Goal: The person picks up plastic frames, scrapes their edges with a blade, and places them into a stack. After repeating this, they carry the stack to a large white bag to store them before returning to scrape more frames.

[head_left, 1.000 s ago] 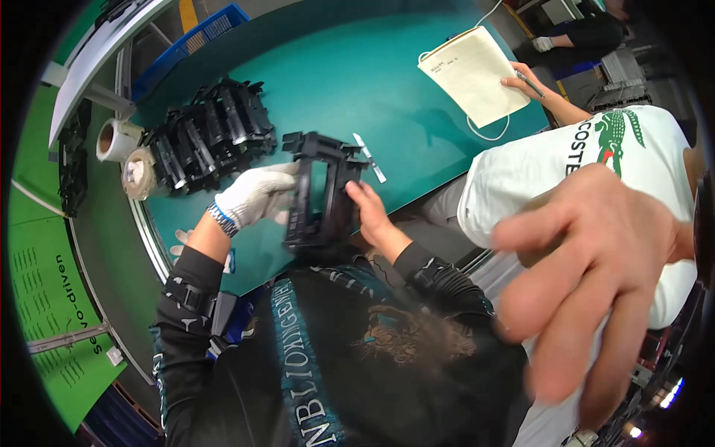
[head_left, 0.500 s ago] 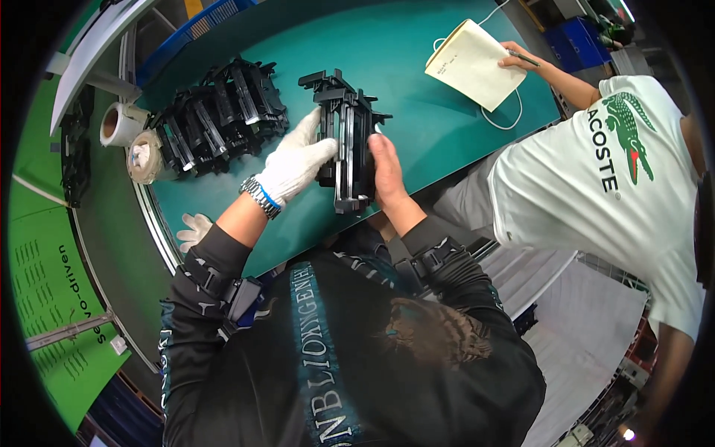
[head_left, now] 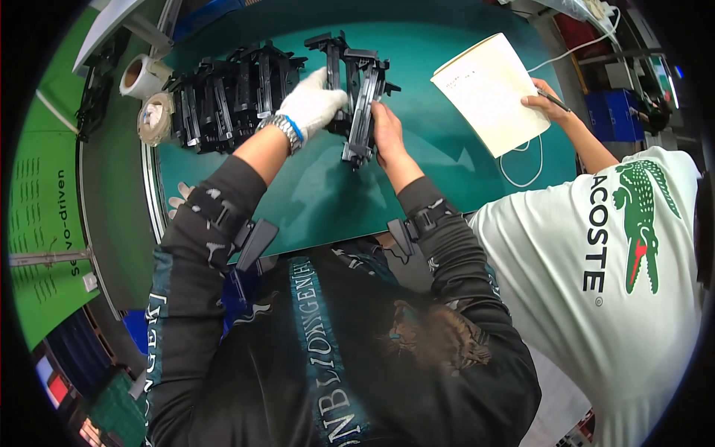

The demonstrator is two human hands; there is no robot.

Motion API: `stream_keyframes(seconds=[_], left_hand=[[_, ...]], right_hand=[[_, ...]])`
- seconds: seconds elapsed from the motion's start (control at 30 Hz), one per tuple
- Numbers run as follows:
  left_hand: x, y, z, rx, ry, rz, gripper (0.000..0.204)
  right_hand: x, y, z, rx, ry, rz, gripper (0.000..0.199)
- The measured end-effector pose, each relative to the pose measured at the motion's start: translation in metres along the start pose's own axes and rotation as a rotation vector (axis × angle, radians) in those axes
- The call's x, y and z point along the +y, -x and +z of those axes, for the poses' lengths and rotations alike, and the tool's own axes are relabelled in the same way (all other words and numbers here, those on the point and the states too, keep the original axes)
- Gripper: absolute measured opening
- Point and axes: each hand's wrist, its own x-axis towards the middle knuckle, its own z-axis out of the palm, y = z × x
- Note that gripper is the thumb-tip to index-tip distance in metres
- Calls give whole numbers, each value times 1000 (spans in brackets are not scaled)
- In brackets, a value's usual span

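Note:
My left hand, in a white knit glove, is closed around a long black plastic frame part. My bare right hand grips a second, similar black plastic frame part with a shiny strip along its length. Both parts are held side by side above the green table, tilted slightly apart at the top and close together or touching lower down. My fingers partly hide them. To the left of my gloved hand lies a cluster of several similar black parts.
Two tape rolls, one white and one yellowish, stand left of the cluster on the green table. A loose white glove lies by my left forearm. At right, a co-worker's hand holds a notebook and pen; a white cable lies below.
My hands and the black parts have shifted up in the picture. The parts now lean apart at the top, where they were closer together. The co-worker has come nearer with the notebook.

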Motion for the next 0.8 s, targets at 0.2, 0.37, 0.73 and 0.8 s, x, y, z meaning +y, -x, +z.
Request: stream_keyframes(seconds=[0.2,0.37,0.73,0.8], left_hand=[[-28,-36,-24,104,202,-95,38],[-46,-39,-35,137,138,-155,43],[-13,-28,-56,131,-663,-152,55],[3,-20,-63,21,-719,-94,49]], right_hand=[[-9,-34,39,-109,96,52,64],[-27,-35,59,-194,293,12,83],[-33,-63,70,-242,470,2,86],[-33,-65,67,-239,477,-19,85]])
